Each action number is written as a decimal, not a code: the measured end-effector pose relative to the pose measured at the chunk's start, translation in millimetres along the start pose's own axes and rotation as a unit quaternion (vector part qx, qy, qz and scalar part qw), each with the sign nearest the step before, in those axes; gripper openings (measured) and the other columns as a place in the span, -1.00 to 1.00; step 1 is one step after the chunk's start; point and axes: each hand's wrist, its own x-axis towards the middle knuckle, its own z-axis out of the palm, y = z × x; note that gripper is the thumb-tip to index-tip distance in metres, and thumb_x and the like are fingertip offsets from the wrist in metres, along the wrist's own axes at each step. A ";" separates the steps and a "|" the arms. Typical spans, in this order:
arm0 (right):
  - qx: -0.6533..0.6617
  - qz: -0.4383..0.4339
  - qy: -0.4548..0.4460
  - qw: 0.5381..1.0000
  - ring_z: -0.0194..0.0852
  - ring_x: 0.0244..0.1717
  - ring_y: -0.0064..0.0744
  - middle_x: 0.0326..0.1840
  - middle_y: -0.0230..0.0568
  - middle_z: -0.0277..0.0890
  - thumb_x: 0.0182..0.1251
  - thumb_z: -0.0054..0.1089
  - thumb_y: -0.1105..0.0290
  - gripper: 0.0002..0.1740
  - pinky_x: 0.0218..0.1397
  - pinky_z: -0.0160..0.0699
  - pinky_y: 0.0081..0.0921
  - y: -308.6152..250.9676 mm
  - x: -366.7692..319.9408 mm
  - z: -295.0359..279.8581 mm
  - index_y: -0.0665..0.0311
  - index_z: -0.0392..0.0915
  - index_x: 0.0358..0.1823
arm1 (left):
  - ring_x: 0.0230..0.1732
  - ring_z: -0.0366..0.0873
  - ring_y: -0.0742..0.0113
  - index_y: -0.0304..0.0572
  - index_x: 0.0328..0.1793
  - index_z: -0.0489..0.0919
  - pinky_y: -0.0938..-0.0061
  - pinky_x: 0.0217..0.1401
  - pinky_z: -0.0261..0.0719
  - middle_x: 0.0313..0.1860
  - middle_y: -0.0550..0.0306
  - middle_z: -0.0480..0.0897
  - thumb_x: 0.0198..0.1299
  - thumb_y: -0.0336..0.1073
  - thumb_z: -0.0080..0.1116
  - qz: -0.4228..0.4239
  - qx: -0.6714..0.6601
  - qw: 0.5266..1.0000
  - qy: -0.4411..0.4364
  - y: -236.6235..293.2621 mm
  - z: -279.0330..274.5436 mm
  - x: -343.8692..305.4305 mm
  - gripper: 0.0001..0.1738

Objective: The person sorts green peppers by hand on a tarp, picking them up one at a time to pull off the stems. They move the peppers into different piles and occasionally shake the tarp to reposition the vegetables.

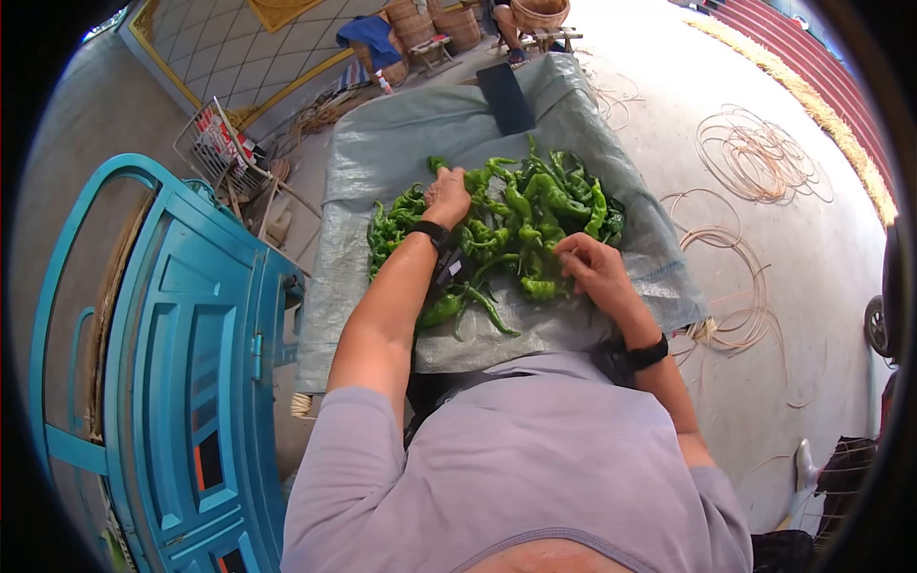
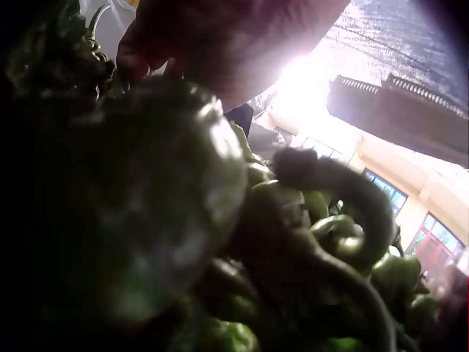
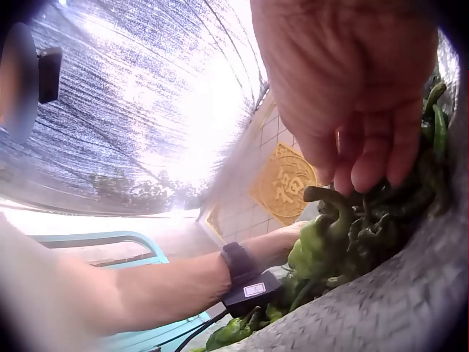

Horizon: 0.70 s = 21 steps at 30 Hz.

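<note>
A heap of long, twisted green peppers [image 1: 530, 205] lies on a grey-green woven plastic sheet [image 1: 382, 143]. My left hand [image 1: 447, 198] is at the heap's far left side, its fingers pinching a dark green pepper [image 1: 437, 163] at the edge. In the left wrist view a large blurred pepper [image 2: 161, 198] fills the foreground below the left hand [image 2: 227, 44]. Over the heap's near right side, my right hand [image 1: 594, 270] has its fingers loosely bent. Its fingertips [image 3: 366, 176] are right above a curved pepper stem [image 3: 330, 196] in the right wrist view.
A dark phone-like slab [image 1: 506, 98] lies on the sheet's far edge. At left stands a blue metal vehicle body [image 1: 205, 353]. Coiled cane strips [image 1: 759, 158] lie on the floor at right. Woven baskets [image 1: 411, 24] and a seated person's leg [image 1: 508, 27] are at the back.
</note>
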 end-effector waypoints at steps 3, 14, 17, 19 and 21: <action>0.010 -0.009 0.003 1.000 0.47 -0.43 -0.70 -0.44 -0.40 0.55 0.44 0.13 0.45 -0.86 -0.44 0.53 -0.63 3.9 1.1 1.3 0.23 0.62 -0.06 | 0.12 0.60 -0.23 0.04 0.19 0.59 -0.02 0.14 0.57 0.19 -0.15 0.51 0.23 -0.37 0.06 -0.064 -0.045 0.995 0.062 -0.8 -14.7 -4.0 -0.61; 0.008 -0.003 -0.001 1.000 0.49 -0.41 -0.69 -0.43 -0.40 0.55 0.46 0.14 0.43 -0.87 -0.44 0.53 -0.63 2.3 1.1 0.6 0.21 0.62 -0.06 | -0.06 0.65 -0.08 -0.12 -0.20 0.64 0.11 0.03 0.59 -0.18 -0.05 0.68 0.15 -0.40 0.09 0.020 -0.225 0.963 0.149 -7.4 -25.8 20.5 -0.86; 0.012 -0.010 -0.002 1.000 0.49 -0.41 -0.69 -0.44 -0.41 0.54 0.46 0.14 0.43 -0.88 -0.44 0.53 -0.63 2.5 1.3 0.5 0.21 0.62 -0.07 | -0.08 0.64 -0.08 -0.14 -0.23 0.63 0.11 0.00 0.59 -0.22 -0.03 0.65 0.16 -0.40 0.11 0.123 -0.193 0.947 0.226 15.5 -36.0 8.1 -0.89; 0.013 -0.012 0.000 1.000 0.49 -0.42 -0.69 -0.45 -0.41 0.54 0.46 0.14 0.43 -0.88 -0.44 0.53 -0.63 3.7 1.3 1.5 0.21 0.62 -0.07 | -0.12 0.65 -0.03 -0.14 -0.19 0.64 0.16 -0.05 0.60 -0.23 0.00 0.65 0.19 -0.39 0.11 0.215 -0.155 0.935 0.235 30.9 -57.1 -3.4 -0.88; 0.010 -0.010 0.003 1.000 0.48 -0.43 -0.69 -0.45 -0.41 0.54 0.45 0.15 0.43 -0.88 -0.45 0.53 -0.63 5.8 2.7 2.5 0.21 0.62 -0.07 | -0.13 0.65 -0.03 -0.13 -0.17 0.65 0.17 -0.07 0.60 -0.21 0.01 0.65 0.21 -0.38 0.11 0.256 -0.113 0.940 0.195 39.5 -72.4 -12.4 -0.87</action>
